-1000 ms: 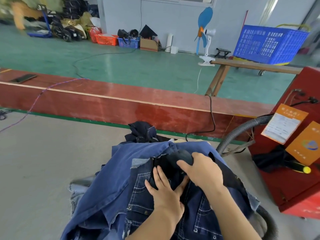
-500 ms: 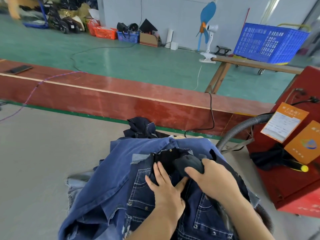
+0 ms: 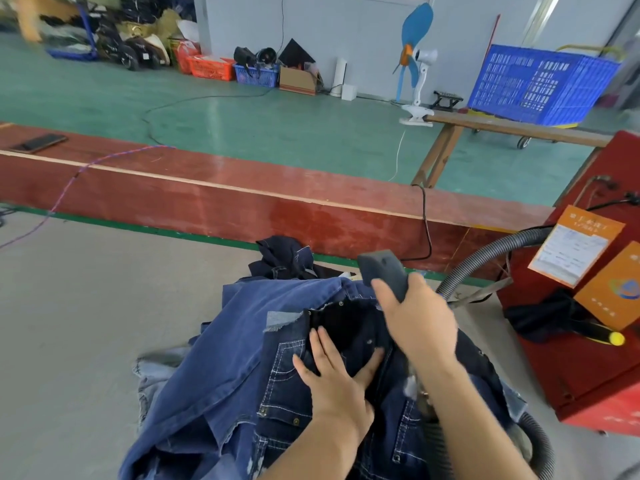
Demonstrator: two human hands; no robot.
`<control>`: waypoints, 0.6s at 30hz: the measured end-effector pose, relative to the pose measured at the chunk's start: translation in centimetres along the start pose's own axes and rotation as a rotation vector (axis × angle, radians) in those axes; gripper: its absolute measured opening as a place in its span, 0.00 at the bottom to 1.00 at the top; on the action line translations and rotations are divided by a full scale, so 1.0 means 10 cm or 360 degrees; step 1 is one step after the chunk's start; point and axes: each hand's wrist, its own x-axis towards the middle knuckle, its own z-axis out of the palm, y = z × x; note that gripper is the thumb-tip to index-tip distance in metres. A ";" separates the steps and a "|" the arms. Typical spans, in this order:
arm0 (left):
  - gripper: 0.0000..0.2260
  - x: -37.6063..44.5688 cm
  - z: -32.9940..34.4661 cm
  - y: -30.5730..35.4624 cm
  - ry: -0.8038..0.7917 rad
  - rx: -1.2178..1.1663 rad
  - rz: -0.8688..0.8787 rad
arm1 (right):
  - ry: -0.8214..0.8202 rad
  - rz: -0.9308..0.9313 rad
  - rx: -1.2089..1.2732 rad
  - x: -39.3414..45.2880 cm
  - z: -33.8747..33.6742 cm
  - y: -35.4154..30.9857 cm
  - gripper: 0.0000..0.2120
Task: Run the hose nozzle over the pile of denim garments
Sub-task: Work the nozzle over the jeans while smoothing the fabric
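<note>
Only illegible orange labels point(image 3: 575, 250)

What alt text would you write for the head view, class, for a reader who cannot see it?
The right hand grips a dark hose nozzle raised above a denim pile, while the left hand presses flat on it. A red machine with a grey hose stands to the right.

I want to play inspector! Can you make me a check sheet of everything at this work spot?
Surface: grey table, denim heaped on it.
Job's things: jeans pile; dark nozzle lifted above it; hose.
Clutter: phone on the red board; screwdriver on the red machine.
Hands: left hand lies flat on the jeans; right hand grips the nozzle.
Cables: black cord; purple cord.
Surroundings: fan, blue crate, green floor.
</note>
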 end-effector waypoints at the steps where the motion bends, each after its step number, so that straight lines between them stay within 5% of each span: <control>1: 0.34 0.00 0.00 0.00 0.0024 -0.0020 0.0011 | 0.0022 -0.0017 0.0041 0.03 -0.10 0.03 0.19; 10: 0.32 0.00 0.03 0.01 0.0019 -0.0004 -0.0013 | -0.0580 -0.0052 -0.0237 -0.27 -0.20 0.13 0.19; 18: 0.29 -0.02 0.00 0.01 0.0001 0.0089 -0.0028 | -0.0363 -0.0146 -0.0411 -0.21 0.23 -0.06 0.23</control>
